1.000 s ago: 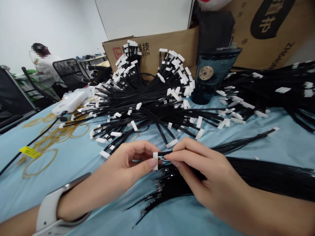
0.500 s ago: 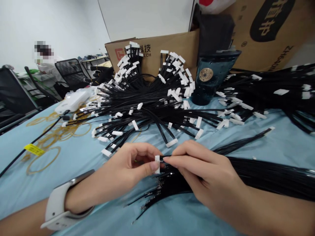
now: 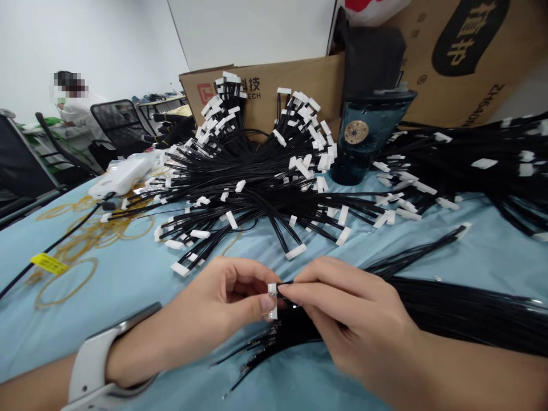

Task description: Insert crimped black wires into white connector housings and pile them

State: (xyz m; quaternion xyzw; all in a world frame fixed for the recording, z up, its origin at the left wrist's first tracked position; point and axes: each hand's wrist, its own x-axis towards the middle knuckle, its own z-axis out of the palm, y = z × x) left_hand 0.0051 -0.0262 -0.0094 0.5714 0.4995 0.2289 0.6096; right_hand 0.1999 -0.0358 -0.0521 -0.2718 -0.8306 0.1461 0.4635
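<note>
Wire harnesses before a cardboard box

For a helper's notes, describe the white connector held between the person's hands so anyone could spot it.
On the blue-covered table, find the fan of black wires with white connectors, then the person's left hand and right hand in front of it. The connector is pinched in the left one, right fingers at its wire. Unlike its neighbours, it is held up.

White walls meeting in a corner near 11 o'clock (flat, even light, no harsh shadows). Black mesh office chairs around 10 o'clock, a narrow desk just beyond them, and brown cardboard boxes leaning upright from 12 to 2 o'clock.
</note>
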